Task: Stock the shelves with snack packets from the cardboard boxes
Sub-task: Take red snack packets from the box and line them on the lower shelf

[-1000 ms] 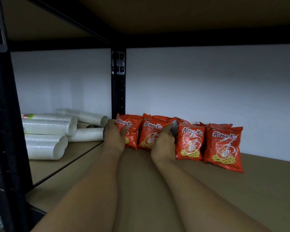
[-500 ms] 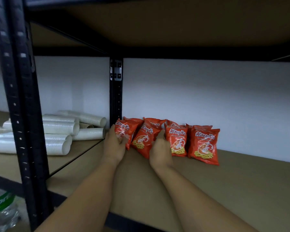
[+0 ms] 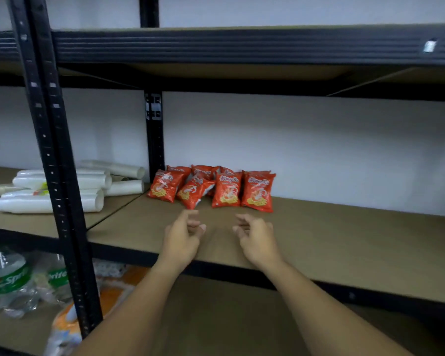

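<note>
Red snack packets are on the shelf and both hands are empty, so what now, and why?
Probably reach for more: left hand and right hand hold nothing, and the red snack packets fill only one corner of the brown shelf board.

Head view. Red snack packets [image 3: 212, 187] stand in a loose row at the back of the brown shelf [image 3: 344, 242], against the white wall; second packet from left is tilted. Left hand [image 3: 183, 236] and right hand [image 3: 256, 236] hover over the shelf front, fingers loosely curled, holding nothing, apart from the packets. White cup stacks [image 3: 62, 191] lie on the adjoining shelf, left of the black upright [image 3: 54, 160]. Green-labelled bottles [image 3: 13, 278] sit below.
</note>
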The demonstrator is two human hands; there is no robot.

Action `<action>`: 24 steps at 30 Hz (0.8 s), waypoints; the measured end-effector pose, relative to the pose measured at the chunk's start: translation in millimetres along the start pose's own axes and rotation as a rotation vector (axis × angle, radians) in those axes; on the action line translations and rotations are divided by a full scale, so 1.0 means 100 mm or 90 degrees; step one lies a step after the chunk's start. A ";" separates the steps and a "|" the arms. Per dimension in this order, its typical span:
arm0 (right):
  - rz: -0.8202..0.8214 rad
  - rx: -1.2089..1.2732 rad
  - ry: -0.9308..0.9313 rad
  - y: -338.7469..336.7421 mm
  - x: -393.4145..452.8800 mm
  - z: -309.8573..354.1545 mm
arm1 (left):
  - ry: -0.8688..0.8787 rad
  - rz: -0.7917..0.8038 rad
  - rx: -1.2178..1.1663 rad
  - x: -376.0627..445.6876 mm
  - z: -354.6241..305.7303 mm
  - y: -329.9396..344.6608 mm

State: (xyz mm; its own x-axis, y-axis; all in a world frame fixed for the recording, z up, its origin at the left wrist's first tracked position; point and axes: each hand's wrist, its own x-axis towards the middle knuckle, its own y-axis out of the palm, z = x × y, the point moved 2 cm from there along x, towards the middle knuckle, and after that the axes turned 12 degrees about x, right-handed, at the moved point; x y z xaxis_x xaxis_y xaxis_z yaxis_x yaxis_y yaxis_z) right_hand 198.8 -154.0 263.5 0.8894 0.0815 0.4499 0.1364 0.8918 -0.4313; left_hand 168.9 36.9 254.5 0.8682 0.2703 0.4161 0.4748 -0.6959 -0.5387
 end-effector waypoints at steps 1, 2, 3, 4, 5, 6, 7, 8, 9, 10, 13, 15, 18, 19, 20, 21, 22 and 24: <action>-0.007 -0.003 -0.001 -0.18 -0.16 -0.01 | 0.012 0.016 -0.013 -0.15 -0.12 0.06; -0.015 -0.008 -0.001 -0.36 -0.33 -0.03 | 0.022 0.034 -0.027 -0.31 -0.24 0.13; -0.020 -0.014 -0.001 -0.54 -0.50 -0.04 | 0.034 0.052 -0.040 -0.46 -0.36 0.21; -0.023 -0.019 0.001 -0.72 -0.68 -0.05 | 0.049 0.066 -0.052 -0.61 -0.48 0.30; -0.026 -0.022 0.004 -0.91 -0.86 -0.06 | 0.066 0.075 -0.064 -0.76 -0.61 0.40; -0.036 -0.020 0.008 -1.09 -1.04 -0.08 | 0.088 0.079 -0.076 -0.91 -0.75 0.49; -0.049 -0.017 0.013 -1.28 -1.22 -0.11 | 0.106 0.083 -0.088 -1.06 -0.88 0.59; -0.062 -0.016 0.021 -1.47 -1.41 -0.16 | 0.120 0.092 -0.100 -1.23 -1.01 0.71; -0.075 -0.014 0.035 -1.65 -1.61 -0.23 | 0.129 0.112 -0.109 -1.40 -1.13 0.84; -0.085 -0.020 0.050 -1.81 -1.80 -0.31 | 0.134 0.140 -0.117 -1.57 -1.23 0.98; -0.095 -0.039 0.122 -2.30 -2.37 -0.67 | 0.143 0.242 -0.143 -2.09 -1.49 1.51; -0.090 -0.061 0.173 -2.52 -2.68 -0.90 | 0.141 0.297 -0.159 -2.37 -1.55 1.84; -0.086 -0.093 0.265 -2.84 -3.16 -1.32 | 0.169 0.390 -0.121 -2.87 -1.62 2.41; -0.085 -0.101 0.299 -2.92 -3.31 -1.47 | 0.175 0.420 -0.099 -3.03 -1.59 2.59; -0.081 -0.120 0.335 -2.99 -3.46 -1.62 | 0.174 0.450 -0.072 -3.19 -1.56 2.76; -0.074 -0.149 0.371 -3.05 -3.60 -1.76 | 0.166 0.484 -0.046 -3.33 -1.51 2.91; -0.065 -0.185 0.403 -3.09 -3.73 -1.88 | 0.155 0.519 -0.017 -3.45 -1.44 3.05; -0.039 -0.222 0.440 -3.11 -3.95 -2.11 | 0.143 0.583 0.053 -3.66 -1.29 3.25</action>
State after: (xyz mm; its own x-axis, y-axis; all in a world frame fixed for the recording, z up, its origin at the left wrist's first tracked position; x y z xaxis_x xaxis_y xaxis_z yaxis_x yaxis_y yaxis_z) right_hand -103.0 -557.2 54.5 0.9302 -0.3620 -0.0602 0.2214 0.6845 -0.6946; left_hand -13.2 -374.4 21.8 0.8646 -0.4979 -0.0675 -0.3609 -0.5220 -0.7728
